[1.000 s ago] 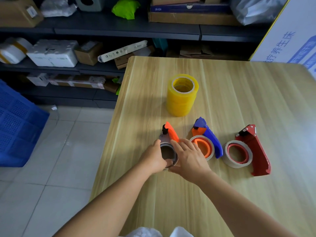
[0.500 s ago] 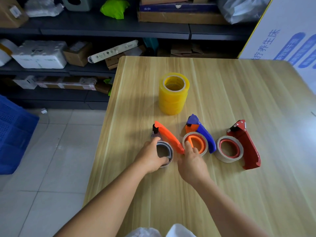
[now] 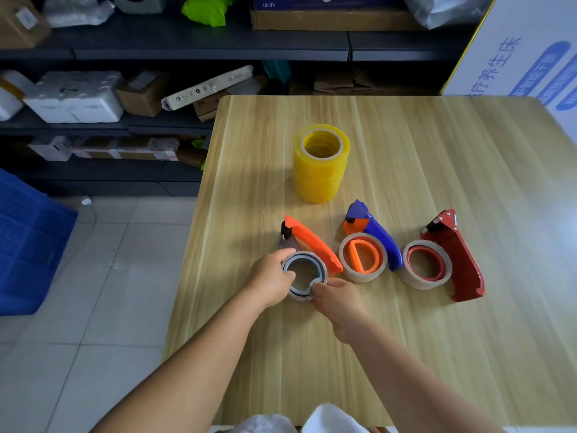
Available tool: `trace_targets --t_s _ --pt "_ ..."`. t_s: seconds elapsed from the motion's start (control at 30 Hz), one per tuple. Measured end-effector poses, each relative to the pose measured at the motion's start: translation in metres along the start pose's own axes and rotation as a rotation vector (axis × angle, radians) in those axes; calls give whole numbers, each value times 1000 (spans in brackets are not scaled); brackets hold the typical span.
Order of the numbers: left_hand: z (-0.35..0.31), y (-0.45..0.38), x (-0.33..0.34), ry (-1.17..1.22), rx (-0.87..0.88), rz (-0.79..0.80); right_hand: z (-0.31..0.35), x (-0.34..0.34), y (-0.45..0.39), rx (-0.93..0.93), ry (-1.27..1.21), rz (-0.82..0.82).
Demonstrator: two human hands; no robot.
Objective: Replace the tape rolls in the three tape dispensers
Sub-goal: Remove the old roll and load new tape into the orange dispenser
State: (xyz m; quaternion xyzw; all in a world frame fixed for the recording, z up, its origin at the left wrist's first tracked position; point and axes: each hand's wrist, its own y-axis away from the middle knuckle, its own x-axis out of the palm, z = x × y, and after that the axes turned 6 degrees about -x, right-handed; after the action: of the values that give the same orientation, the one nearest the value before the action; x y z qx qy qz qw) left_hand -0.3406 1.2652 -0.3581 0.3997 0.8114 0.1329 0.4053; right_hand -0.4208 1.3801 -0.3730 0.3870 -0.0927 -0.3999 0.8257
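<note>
Three tape dispensers sit in a row across the tabletop (image 3: 437, 157): the left dispenser (image 3: 307, 250), the middle dispenser (image 3: 370, 245) just right of it, the right dispenser (image 3: 449, 260) beyond that. Behind the row stands a stack of tape rolls (image 3: 321, 164). The left hand (image 3: 270, 278) and right hand (image 3: 338, 296) flank the left dispenser's roll (image 3: 304, 275), both touching it. Shelves (image 3: 187, 48) run behind the tabletop.

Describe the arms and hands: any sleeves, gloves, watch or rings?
Both forearms are bare up to the frame's lower edge, with no sleeves in view. The left hand and right hand wear no gloves. No watch, bracelet or ring shows on either.
</note>
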Motion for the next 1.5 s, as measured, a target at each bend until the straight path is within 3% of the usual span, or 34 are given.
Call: trace_targets --t_s 0.6,0.9,1.17,1.37,1.5 --pt "-13 -9 4 -52 -25 -110 12 -15 -6 -34 -26 33" --pt "-11 -8 9 71 -20 137 13 -15 -7 -75 -60 39" --pt "-15 -12 7 82 -20 187 16 -24 -3 -36 -230 151" --pt "-16 -12 11 146 -57 129 15 -20 -3 -45 -223 141" --pt "-17 -15 15 67 -88 56 14 -17 -2 -34 -147 87"
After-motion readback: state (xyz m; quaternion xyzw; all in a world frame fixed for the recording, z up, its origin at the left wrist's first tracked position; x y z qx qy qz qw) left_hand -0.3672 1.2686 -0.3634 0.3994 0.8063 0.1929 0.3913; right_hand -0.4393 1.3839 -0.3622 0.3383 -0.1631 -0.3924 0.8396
